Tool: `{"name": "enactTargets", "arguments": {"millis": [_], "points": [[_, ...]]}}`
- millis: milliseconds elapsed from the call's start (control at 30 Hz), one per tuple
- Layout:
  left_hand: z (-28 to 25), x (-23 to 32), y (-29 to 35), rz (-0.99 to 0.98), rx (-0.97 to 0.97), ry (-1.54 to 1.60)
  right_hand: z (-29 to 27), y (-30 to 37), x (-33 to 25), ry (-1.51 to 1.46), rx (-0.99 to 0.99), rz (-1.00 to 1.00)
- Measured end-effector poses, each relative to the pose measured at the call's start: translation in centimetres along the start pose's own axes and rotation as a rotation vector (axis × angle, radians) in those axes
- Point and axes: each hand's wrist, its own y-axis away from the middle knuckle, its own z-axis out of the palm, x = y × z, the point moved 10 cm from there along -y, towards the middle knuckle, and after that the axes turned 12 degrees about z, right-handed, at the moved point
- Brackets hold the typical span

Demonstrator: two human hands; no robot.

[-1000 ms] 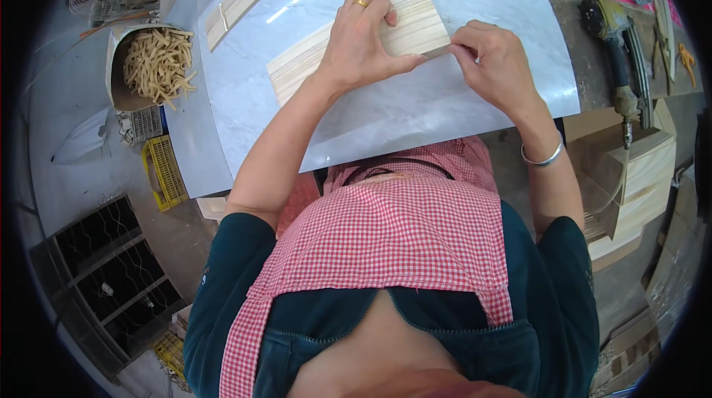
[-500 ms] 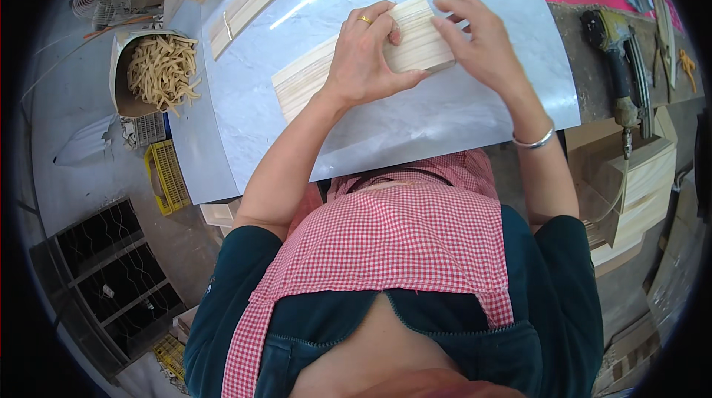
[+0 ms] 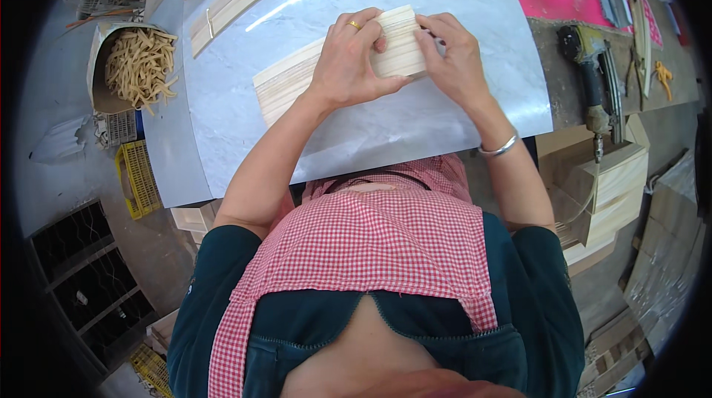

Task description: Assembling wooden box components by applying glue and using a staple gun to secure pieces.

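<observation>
Wood strips [image 3: 289, 79] on glossy table [image 3: 497, 64]; left hand [image 3: 352, 64] clasping, right hand [image 3: 451, 53] half-curled; floor crate [image 3: 141, 179]

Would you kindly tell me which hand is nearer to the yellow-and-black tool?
Right. The right hand is at the right end of the wooden strips, left of the tool; the left hand lies across the strips, farther left.

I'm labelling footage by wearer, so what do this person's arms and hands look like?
The left hand is ungloved, with a gold-coloured ring on one finger. The right hand is ungloved too, with a plain silver-coloured bangle near the wrist. Dark teal sleeves leave the forearms bare.
</observation>
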Motion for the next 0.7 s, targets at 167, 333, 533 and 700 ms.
{"name": "enactTargets", "arguments": {"millis": [167, 333, 533, 700], "points": [[0.1, 0.2, 0.5, -0.013, -0.022, -0.018, -0.5, -1.3, 2.7, 0.393, -0.021, -0.084], [0.2, 0.1, 0.6, 0.001, 0.008, -0.022, 0.0, -0.6, 3.4, 0.738, -0.115, -0.155], [0.0, -0.2, 0.5, 0.014, 0.023, -0.053, -8.3, 2.0, 5.7, 0.362, -0.111, -0.046], [-0.1, -0.5, 1.0, 0.014, 0.038, -0.099, -20.8, 1.7, 13.1, 0.737, 0.066, 0.402]]}}
